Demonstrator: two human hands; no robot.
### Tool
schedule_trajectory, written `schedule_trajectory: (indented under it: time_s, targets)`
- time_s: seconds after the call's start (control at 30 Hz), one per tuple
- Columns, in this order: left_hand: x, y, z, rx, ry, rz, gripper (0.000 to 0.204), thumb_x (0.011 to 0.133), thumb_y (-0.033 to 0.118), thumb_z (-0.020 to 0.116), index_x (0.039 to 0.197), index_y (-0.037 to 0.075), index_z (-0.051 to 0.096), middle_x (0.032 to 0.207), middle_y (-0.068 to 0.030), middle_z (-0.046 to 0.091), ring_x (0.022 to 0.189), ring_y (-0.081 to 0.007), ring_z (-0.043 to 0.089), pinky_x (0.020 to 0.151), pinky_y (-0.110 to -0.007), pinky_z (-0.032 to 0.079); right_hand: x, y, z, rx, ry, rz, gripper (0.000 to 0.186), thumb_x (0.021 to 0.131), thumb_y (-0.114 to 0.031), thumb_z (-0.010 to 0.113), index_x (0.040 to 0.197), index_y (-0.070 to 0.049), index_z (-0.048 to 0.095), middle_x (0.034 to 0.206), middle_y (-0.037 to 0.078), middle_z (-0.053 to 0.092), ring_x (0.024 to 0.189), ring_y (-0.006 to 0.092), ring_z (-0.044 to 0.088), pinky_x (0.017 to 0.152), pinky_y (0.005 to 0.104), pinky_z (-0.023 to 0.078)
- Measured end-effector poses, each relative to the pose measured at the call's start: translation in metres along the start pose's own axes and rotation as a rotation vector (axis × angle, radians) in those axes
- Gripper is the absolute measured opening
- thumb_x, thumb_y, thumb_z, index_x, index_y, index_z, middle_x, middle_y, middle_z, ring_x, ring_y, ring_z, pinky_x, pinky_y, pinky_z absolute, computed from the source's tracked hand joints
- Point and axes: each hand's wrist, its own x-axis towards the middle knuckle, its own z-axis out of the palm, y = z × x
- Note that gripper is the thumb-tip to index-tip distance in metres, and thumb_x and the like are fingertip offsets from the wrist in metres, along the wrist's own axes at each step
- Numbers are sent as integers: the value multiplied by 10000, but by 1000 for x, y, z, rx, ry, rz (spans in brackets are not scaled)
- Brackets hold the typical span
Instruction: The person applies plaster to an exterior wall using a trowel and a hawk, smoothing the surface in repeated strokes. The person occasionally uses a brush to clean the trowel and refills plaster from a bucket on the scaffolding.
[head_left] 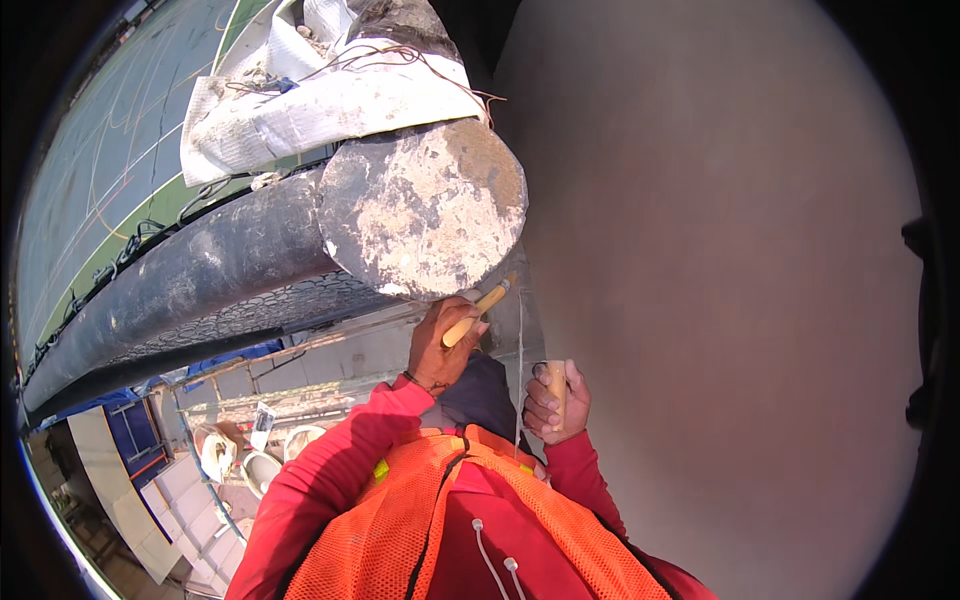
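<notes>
My left hand [440,345] is closed around a light wooden handle [475,315], just below a round dark disc [425,210] crusted with dried plaster. Whatever the far end of that handle carries is hard to make out. To the right, my right hand [556,402] grips the short wooden handle [557,395] of what looks like a plastering trowel. Its thin blade [520,370], smeared whitish, is seen nearly edge-on to the left of the fingers. Close by on the right rises a smooth grey-beige wall [710,300]; the trowel appears apart from it.
A thick dark pipe-like rail [220,240] with mesh below runs left from the disc. A white woven sack [330,110] with loose wire lies above it. Buckets [262,470] and scaffold poles [250,372] stand far below. Beyond the rail stretches a green court [130,120].
</notes>
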Motion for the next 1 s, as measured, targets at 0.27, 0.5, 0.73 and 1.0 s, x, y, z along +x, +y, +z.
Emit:
schedule_trajectory:
  time_s: [0.27,0.5,0.73,1.0]
  targets:
    - [-87,-69,-64,304,-63,-117,267,939,106,820,1166,1,726,1146,-184,720,1070,-387,713,937,-425,563,128,-58,-15,-1371,572,4,340,1074,-376,701,1183,-63,622,835,111,702,709,284,722,627,406,591]
    - [-197,-117,-148,475,-27,-1077,345,1116,302,644,1327,34,700,1319,-188,722,1282,-308,655,1111,-418,477,343,-121,-82,-2377,748,-265,418,1055,-372,663,1278,-32,563,1106,275,760,1039,495,739,894,600,563]
    - [-220,-90,-165,501,202,-1325,301,1113,294,648,1253,29,681,1254,-172,701,1216,-294,638,1064,-416,472,455,-187,-103,-2405,958,-170,436,1067,-371,648,1325,-39,530,1183,237,764,1075,430,763,922,553,597]
    - [-225,-73,-172,509,327,-1448,268,1110,285,652,1168,24,659,1180,-155,678,1141,-277,619,1009,-413,465,517,-209,-130,-2381,1032,-264,468,1073,-386,624,1362,-32,522,1211,249,759,1123,452,741,971,563,579]
